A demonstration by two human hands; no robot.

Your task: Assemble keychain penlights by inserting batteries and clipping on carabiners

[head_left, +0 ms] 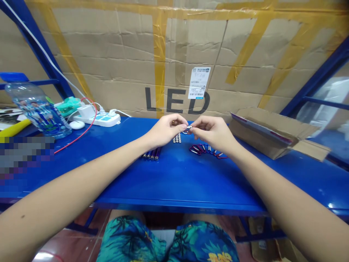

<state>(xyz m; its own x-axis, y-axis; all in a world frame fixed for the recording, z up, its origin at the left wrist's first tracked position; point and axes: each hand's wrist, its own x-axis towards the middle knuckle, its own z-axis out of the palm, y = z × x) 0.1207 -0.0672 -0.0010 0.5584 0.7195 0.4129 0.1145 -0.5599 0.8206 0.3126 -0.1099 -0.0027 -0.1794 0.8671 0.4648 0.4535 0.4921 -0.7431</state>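
My left hand (165,129) and my right hand (213,132) meet above the blue table (180,178), fingers pinched together on a small silvery metal part (187,128) held between them. Just below them stands a cluster of small silver pieces (177,138). Several dark tube-shaped bodies (151,154) lie side by side under my left wrist. A pile of red and blue carabiner clips (207,150) lies under my right wrist.
An open cardboard box (272,134) sits at the right. At the left are a plastic water bottle (38,111), a white power strip (99,118) with a red cable, and a white mouse-like object (77,124). A cardboard wall marked LED stands behind.
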